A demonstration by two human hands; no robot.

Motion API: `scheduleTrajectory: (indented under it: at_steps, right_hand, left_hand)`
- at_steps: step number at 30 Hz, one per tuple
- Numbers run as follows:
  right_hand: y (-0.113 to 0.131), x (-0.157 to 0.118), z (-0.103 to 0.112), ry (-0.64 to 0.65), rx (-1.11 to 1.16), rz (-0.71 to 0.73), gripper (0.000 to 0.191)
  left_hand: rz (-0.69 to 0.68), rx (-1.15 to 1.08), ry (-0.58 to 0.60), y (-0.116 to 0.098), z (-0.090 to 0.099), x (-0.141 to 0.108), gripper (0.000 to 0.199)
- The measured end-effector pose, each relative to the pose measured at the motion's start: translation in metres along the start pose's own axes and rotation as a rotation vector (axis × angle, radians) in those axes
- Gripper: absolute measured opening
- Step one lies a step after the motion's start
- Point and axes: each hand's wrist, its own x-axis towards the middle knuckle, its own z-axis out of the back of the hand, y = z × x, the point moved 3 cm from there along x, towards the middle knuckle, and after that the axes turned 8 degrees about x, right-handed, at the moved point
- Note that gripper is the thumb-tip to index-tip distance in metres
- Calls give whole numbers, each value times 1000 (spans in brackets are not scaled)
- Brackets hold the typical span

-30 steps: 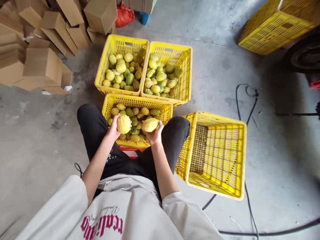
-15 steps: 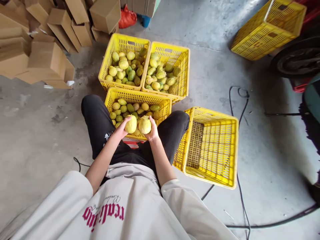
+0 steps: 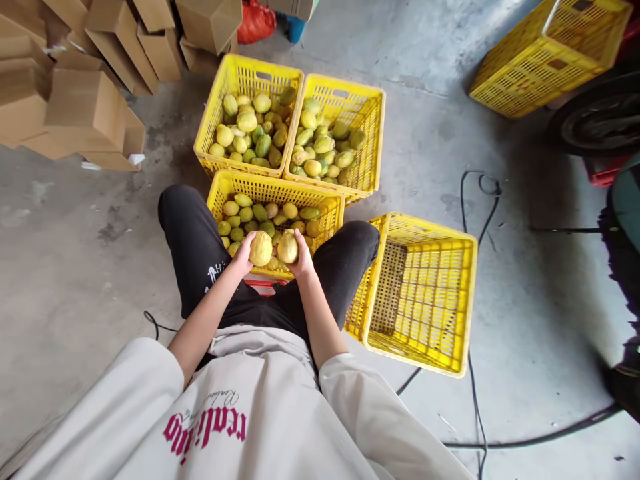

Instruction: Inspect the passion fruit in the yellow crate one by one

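My left hand [image 3: 243, 256] is closed around a round yellow fruit [image 3: 261, 249]. A second yellow fruit [image 3: 288, 247] is gripped in my right hand [image 3: 303, 258], a small gap apart from the first. Both are held side by side over the near edge of a yellow crate [image 3: 330, 217] between my knees, which contains several yellow and green fruits. Behind it, two more yellow crates, one on the left [image 3: 203, 143] and one on the right [image 3: 379, 143], hold similar fruits.
An empty yellow crate [image 3: 425, 300] lies by my right knee, with a black cable [image 3: 474, 393] beyond it. Cardboard boxes [image 3: 85, 107] fill the upper left. Another crate [image 3: 520, 73] and a wheel [image 3: 595, 120] are at upper right.
Both fruits have turned slightly in my hands and show different sides. The camera view has shifted a little; the crates have stayed in place.
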Motion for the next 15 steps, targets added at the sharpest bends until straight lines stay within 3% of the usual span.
scheduleTrajectory:
  at_steps: [3, 6, 11, 15]
  right_hand:
    - [-2, 9, 4, 54, -97, 80, 38]
    - [-7, 17, 6, 79, -144, 71, 37]
    - [-12, 27, 8, 5, -229, 65, 39]
    - [-18, 28, 8, -1, -310, 61, 52]
  left_hand:
    - [32, 7, -27, 3, 0, 4, 25]
    - [15, 56, -28, 4, -1, 4, 35]
    - [-1, 63, -148, 3, -2, 0, 31]
    - [38, 18, -156, 3, -4, 2, 33]
